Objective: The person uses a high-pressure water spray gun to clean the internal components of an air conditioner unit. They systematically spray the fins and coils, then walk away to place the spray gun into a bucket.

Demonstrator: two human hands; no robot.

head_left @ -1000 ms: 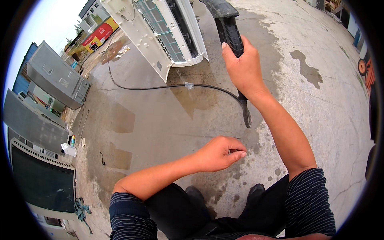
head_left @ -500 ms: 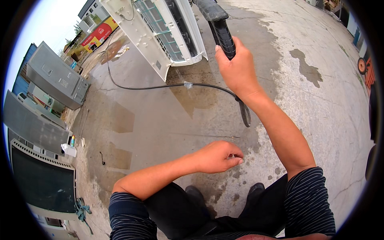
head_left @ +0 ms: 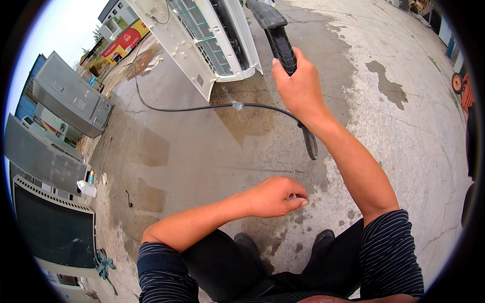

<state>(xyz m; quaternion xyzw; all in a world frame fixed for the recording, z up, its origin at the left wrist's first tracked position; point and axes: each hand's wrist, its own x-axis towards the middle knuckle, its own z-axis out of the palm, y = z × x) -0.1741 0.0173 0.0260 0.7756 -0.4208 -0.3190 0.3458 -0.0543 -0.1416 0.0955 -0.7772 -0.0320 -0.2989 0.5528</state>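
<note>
My right hand (head_left: pixel 299 83) is wrapped around the black grip of a spray gun (head_left: pixel 268 20), held out in front of me. The gun's front end passes out of the top of the picture. A black hose (head_left: pixel 202 108) meets the lower end of the grip, and a dark strap loop (head_left: pixel 309 144) hangs there. Beyond the gun stands a white air conditioner unit (head_left: pixel 202 45), upright and tilted, with its mesh filters exposed. My left hand (head_left: pixel 275 197) hovers before my body, its fingers loosely curled towards the thumb; nothing shows in it.
Wet concrete (head_left: pixel 192 151) lies under the unit and hose. Along the left stand a grey refrigerator-like cabinet (head_left: pixel 70 93), a grey panel (head_left: pixel 43 156) and a dark-fronted appliance (head_left: pixel 53 224). A white bottle (head_left: pixel 87 188) sits by them. An orange machine with a wheel (head_left: pixel 457 83) is at the far right.
The spray gun has tilted slightly to the left, and the lever beside its grip no longer shows apart from it. My left hand has barely moved.
</note>
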